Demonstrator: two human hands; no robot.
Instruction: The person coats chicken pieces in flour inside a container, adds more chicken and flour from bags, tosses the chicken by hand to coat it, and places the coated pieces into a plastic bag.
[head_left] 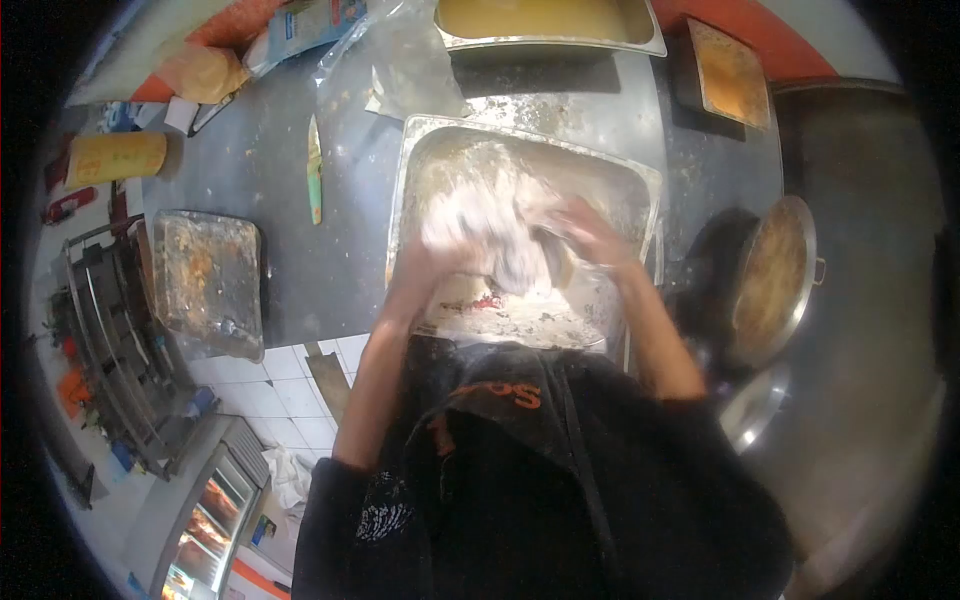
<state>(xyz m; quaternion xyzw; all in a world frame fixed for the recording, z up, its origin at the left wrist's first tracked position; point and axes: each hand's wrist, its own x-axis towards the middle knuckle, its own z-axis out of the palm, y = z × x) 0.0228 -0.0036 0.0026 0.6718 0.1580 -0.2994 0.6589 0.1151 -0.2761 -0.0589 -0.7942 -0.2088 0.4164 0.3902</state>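
A deep metal pan point(640, 180) dusted with white powder, which looks like flour, lies in front of my body. Inside it is a heap of white-coated pieces point(490, 205), smeared by motion, so their kind does not show. At the heap's left side, my left hand point(440, 258) is low in the pan, its fingers lost in blur and powder. My right hand point(590, 232) reaches over the heap from the right, also blurred. Whether either hand grips a piece is unclear. Small red bits point(487, 301) lie on the powder near the pan's front.
A knife with a green handle point(315, 188) lies left of the pan. Behind stand a clear plastic bag point(405, 75) and a metal container of yellowish liquid point(545, 20). A stained tray point(208, 285) is at left. On the right is a wide round pan point(775, 275) of brownish contents.
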